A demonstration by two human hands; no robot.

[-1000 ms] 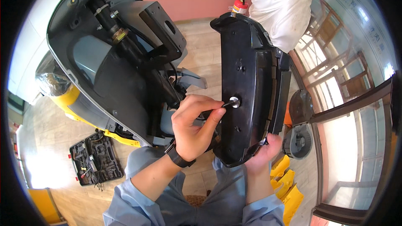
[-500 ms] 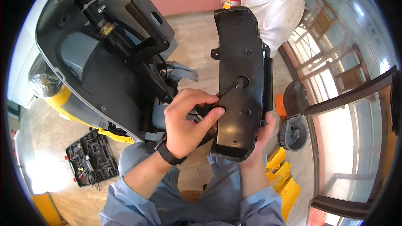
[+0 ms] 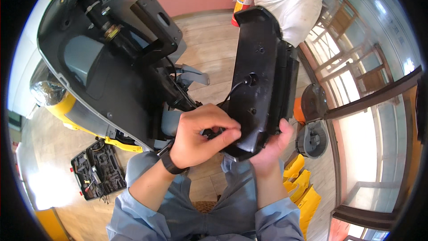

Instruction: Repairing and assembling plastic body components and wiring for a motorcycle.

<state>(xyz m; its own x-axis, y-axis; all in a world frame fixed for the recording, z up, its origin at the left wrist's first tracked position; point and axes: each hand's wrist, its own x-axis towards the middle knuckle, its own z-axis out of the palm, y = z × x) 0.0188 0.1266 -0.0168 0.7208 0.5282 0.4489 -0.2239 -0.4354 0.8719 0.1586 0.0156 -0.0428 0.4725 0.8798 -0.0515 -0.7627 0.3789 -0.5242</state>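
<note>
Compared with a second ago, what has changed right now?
The left hand has moved from the cable at the hole toward the near end of the panel; whether it grips anything is unclear. The panel has shifted slightly forward. The right hand still holds it; the toolbox stayed put.

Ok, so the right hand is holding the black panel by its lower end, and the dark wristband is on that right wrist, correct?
Not quite: the head view shows the dark wristband above the left hand. The right hand does hold the black panel by its lower end.
</note>
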